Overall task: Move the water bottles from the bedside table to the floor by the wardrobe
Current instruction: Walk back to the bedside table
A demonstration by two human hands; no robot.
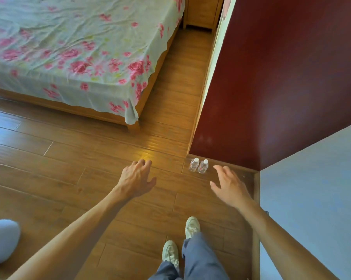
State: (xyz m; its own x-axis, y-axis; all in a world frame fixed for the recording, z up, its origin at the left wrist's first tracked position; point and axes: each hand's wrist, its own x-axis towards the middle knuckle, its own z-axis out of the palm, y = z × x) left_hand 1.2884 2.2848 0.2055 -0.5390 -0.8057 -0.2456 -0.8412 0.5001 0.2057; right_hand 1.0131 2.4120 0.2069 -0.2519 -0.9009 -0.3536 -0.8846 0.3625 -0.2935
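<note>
Upright water bottles (pixel 203 167) stood at ten o'clock from the nearer right hand (pixel 230 185); it and the left hand (pixel 137 178) hung loose, empty.

Two water bottles (pixel 194 164) (pixel 203 166), two hands (pixel 137 178) (pixel 230 186), two shoes (pixel 192 227) (pixel 170 252), one bed (pixel 69 47), one bedside table (pixel 201 13), one wardrobe (pixel 281 77)

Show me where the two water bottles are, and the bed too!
First water bottle (pixel 194 165): head view, on its clear body, the one nearer the bed.
Second water bottle (pixel 203 167): head view, on its clear body, right beside the first.
Bed (pixel 69 47): head view, on the flowered sheet.
</note>
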